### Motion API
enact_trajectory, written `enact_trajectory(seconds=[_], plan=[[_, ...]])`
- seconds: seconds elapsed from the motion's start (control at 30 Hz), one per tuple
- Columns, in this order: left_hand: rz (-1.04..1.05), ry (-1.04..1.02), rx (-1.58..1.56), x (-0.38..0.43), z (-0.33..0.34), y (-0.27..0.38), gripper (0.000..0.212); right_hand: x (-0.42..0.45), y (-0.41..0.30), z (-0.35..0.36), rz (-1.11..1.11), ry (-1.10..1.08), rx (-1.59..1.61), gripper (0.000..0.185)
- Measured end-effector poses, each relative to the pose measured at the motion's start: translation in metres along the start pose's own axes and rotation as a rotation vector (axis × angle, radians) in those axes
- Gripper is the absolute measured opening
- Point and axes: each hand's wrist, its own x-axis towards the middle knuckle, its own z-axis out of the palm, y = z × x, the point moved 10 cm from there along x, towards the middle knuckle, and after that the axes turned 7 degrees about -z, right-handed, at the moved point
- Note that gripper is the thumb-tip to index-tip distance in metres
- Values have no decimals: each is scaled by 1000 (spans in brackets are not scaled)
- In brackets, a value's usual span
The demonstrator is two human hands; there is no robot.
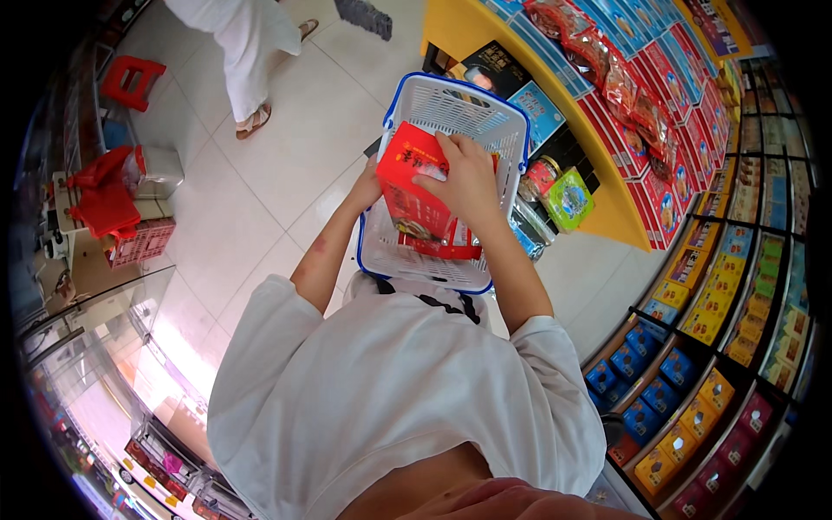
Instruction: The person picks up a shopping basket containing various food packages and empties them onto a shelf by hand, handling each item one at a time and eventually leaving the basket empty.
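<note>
A white plastic shopping basket [390, 250] with a blue rim stands before me at the centre. Over it, my right hand [469, 179] grips a red printed carton [416, 201] from the top and right side. At the carton's left side is my left hand [369, 185], its fingers partly hidden behind the carton and the basket edge, so its hold cannot be told. Beneath the carton, a red package [448, 246] lies in the basket, with more red packaging partly covered by my right hand.
A yellow display stand [624, 208] holds stacked red and blue boxes; a jar [541, 174] and a green pack [569, 199] sit beside the basket. Shelves of boxes [712, 286] curve along the right. A person in white trousers [244, 58] is at the upper left, near a red stool [133, 81].
</note>
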Motion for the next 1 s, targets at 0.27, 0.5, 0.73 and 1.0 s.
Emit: enact_trajectory(seconds=[0.27,0.5,0.73,1.0], plan=[[86,27,135,1,1,3,39,-3,16,14,151,-113,103,51],[100,-24,166,7,6,0,39,-8,27,14,195,-31,132,27],[13,55,128,12,-3,-32,40,-3,36,17,150,29,168,19],[114,65,165,15,-7,-36,38,-18,75,46,423,10,818,22]])
